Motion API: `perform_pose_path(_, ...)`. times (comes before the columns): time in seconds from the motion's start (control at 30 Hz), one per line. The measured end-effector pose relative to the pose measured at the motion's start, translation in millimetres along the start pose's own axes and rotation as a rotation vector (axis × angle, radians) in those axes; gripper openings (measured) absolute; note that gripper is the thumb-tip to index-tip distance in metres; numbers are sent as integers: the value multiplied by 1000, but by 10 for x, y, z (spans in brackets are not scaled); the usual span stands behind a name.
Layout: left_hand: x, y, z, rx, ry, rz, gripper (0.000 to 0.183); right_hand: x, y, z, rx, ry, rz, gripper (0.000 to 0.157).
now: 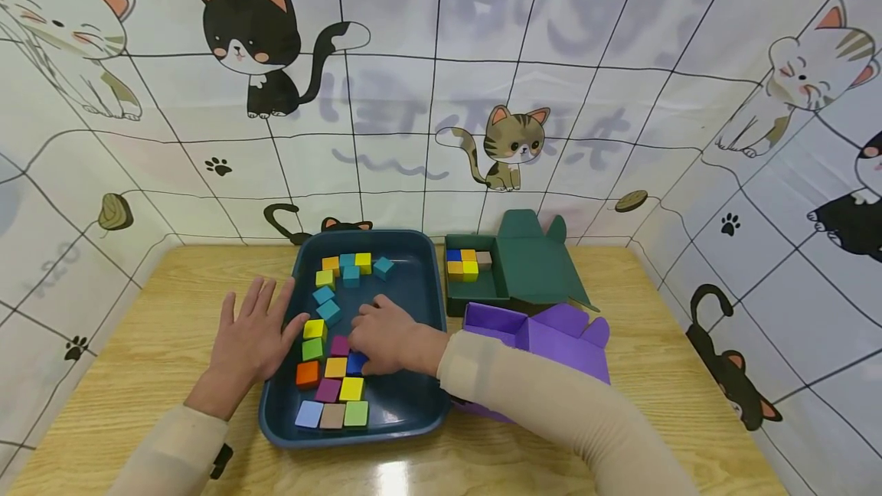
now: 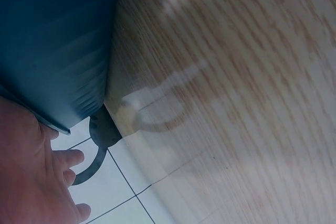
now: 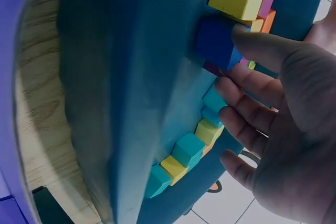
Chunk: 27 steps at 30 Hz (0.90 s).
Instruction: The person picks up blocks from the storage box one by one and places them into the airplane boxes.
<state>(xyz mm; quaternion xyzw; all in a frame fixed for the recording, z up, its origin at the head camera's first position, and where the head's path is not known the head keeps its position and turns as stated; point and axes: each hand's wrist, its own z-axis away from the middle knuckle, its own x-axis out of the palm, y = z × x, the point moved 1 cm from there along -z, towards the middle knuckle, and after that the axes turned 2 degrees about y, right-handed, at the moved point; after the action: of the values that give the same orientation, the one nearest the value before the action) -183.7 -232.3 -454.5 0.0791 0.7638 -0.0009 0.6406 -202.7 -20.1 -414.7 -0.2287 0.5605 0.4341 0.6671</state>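
Bright little cubes (image 1: 352, 389) are being held in a dark blue tray (image 1: 416, 404).
The left hand (image 1: 249, 337) is being held spread at the tray's edge; further right, a blue cube (image 1: 356, 363) is being pinched there by the right hand (image 1: 389, 337).

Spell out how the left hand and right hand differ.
The left hand is spread at the left side of the tray, while the right hand is inside it. The right hand pinches a dark blue block; the left hand holds none. Both are bare, with cream sleeves.
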Motion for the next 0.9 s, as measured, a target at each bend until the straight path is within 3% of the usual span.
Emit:
perform_pose_path(0.57, -14, 14, 13, -1, -2, 10, 70, 32, -44, -6, 19, -15, 44, 37)
perform_pose_path(0.9, -12, 19, 7, -3, 0, 13, 70, -68, 159, 76, 69, 36, 35, 34)
